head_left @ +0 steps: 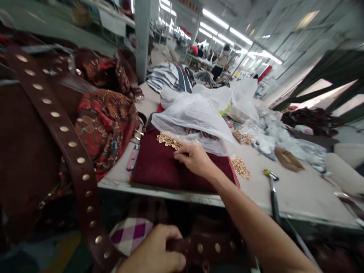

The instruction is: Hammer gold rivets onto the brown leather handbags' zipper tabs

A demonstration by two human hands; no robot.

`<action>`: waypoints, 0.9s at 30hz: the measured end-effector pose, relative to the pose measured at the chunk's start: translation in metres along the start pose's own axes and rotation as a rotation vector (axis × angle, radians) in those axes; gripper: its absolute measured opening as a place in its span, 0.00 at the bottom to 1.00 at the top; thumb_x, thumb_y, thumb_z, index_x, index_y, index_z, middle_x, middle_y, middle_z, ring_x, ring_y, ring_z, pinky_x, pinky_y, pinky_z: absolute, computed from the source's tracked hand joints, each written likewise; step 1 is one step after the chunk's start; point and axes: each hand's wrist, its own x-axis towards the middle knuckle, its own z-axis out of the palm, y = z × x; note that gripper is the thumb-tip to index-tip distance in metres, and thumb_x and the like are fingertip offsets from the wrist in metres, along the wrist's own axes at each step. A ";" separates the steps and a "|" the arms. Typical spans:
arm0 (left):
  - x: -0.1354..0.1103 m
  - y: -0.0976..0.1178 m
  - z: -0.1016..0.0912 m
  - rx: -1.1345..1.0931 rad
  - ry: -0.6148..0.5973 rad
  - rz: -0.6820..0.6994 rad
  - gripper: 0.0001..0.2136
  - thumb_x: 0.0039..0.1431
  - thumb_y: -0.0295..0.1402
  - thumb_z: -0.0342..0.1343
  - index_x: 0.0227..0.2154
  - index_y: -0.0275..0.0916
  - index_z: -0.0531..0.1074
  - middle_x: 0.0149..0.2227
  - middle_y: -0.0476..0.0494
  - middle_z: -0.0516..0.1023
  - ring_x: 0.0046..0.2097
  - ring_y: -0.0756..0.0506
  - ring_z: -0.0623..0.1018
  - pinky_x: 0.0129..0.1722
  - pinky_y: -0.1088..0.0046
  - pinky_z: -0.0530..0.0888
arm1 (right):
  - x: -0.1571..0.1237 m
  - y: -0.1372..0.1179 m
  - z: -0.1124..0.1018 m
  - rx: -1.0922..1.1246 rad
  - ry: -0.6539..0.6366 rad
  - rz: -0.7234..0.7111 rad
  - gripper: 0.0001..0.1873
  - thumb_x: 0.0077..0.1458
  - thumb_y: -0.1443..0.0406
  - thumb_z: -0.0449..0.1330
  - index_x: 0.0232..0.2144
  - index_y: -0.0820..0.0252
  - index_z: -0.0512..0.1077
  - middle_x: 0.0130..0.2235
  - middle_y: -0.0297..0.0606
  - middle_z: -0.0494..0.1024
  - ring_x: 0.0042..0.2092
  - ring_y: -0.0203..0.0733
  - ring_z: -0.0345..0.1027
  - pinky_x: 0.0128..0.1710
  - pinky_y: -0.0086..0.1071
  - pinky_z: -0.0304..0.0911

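My left hand (153, 250) grips a wide brown leather belt (68, 140) at the bottom of the view, and the belt's round gold studs run in a long row up the left side. My right hand (193, 159) rests on a folded maroon cloth (162, 167), its fingertips close to a row of gold studs (167, 141). Whether those fingers pinch a stud is too small to tell. A second heap of gold studs (241, 167) lies on the table beyond the cloth's right corner. A clear plastic bag (190, 117) drapes over the cloth's far edge.
Red paisley fabric (105, 125) is heaped left of the cloth, beside a red-handled tool (133, 156). A hand tool with a yellow tip (273, 197) overhangs the white table's front edge (182, 196). Striped fabric (170, 77) lies behind, and a person (223, 60) stands far back.
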 end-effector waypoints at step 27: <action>-0.013 0.004 0.069 0.138 -0.015 0.140 0.08 0.44 0.33 0.50 0.28 0.36 0.68 0.26 0.54 0.62 0.29 0.50 0.60 0.27 0.74 0.56 | -0.241 -0.030 0.008 0.112 -0.254 0.127 0.05 0.53 0.69 0.67 0.33 0.57 0.82 0.31 0.34 0.83 0.34 0.37 0.75 0.33 0.26 0.60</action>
